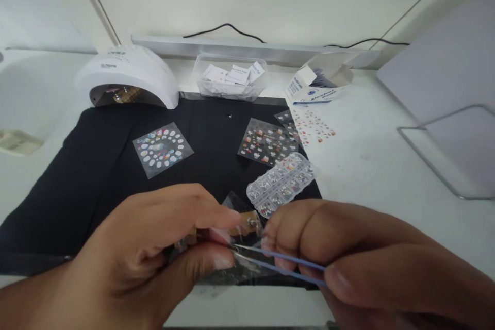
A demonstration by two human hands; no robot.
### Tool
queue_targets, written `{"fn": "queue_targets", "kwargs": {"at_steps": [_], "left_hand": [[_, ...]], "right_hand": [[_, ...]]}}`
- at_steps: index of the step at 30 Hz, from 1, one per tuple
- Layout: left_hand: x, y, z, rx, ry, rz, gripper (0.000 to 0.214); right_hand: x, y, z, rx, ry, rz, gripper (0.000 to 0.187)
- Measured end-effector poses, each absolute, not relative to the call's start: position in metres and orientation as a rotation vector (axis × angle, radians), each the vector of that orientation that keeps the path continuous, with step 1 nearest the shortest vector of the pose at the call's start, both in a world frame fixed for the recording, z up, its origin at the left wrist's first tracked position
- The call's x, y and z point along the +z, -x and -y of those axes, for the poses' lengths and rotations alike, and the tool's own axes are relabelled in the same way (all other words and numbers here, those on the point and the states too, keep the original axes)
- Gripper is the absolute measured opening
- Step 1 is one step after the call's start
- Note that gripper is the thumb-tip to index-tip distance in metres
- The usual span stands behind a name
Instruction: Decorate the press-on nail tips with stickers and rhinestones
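My left hand (154, 247) is closed in a pinch on a small clear plastic packet (240, 216) with a gold-brown card inside, held low over the front of a black mat (77, 185). My right hand (348, 252) is closed on thin blue tweezers (278, 263), whose tips meet the packet right at my left thumb and forefinger. Just beyond the hands lies a clear compartment box of rhinestones (282, 183).
On the mat lie a nail-tip sheet (162, 148) and sticker sheets (266, 142). A white nail lamp (127, 80), a clear tub of paper packets (230, 80) and an open blue-white box (309, 90) stand behind. A wire stand (444, 154) is at right.
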State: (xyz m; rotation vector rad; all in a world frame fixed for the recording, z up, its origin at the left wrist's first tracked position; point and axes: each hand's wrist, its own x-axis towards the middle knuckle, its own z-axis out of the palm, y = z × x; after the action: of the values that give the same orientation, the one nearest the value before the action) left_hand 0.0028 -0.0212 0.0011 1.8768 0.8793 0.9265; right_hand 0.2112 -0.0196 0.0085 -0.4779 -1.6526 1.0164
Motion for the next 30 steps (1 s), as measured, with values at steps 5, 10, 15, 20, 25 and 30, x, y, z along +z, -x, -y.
{"fn": "queue_targets", "kwargs": {"at_steps": [5, 10, 15, 20, 25, 30], "left_hand": [[0.001, -0.002, 0.020, 0.906, -1.846, -0.846, 0.018], [-0.004, 0.000, 0.023, 0.920, -1.765, -0.808, 0.018], [-0.004, 0.001, 0.023, 0.941, -1.808, -0.801, 0.028], [-0.004, 0.001, 0.022, 0.908, -1.823, -0.798, 0.030], [-0.002, 0.001, 0.023, 0.910, -1.842, -0.806, 0.030], [-0.003, 0.002, 0.024, 0.906, -1.856, -0.810, 0.027]], "right_hand": [[0.012, -0.212, 0.017, 0.982, 0.491, 1.683, 0.042], [0.022, -0.203, 0.014, 1.021, 0.490, 1.662, 0.033], [0.018, -0.203, 0.017, 1.043, 0.468, 1.627, 0.036], [0.011, -0.219, 0.022, 1.134, 0.462, 1.650, 0.048], [0.009, -0.215, 0.023, 1.098, 0.413, 1.645, 0.048], [0.009, -0.206, 0.021, 0.978, 0.496, 1.588, 0.045]]}}
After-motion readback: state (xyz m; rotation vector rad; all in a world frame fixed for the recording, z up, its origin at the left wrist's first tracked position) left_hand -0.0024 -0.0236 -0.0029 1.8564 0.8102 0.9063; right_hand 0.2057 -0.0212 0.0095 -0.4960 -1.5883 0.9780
